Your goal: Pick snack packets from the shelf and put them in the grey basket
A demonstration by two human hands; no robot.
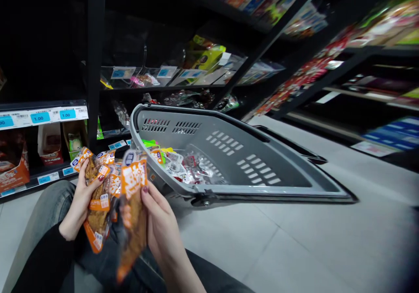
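One pack (135,205) is pinched in my right hand (162,221), several packs (98,221) in my left hand (79,200), fingers clamped; one basket (196,139) beside.

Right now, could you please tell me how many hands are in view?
2: the left hand, holding several packs, and the right hand, holding another pack nearer the basket. No others show.

Over there I see packs (133,210) in the left hand (80,198) and right hand (163,225); basket (258,142) ahead, rightward; shelves (42,116) behind.
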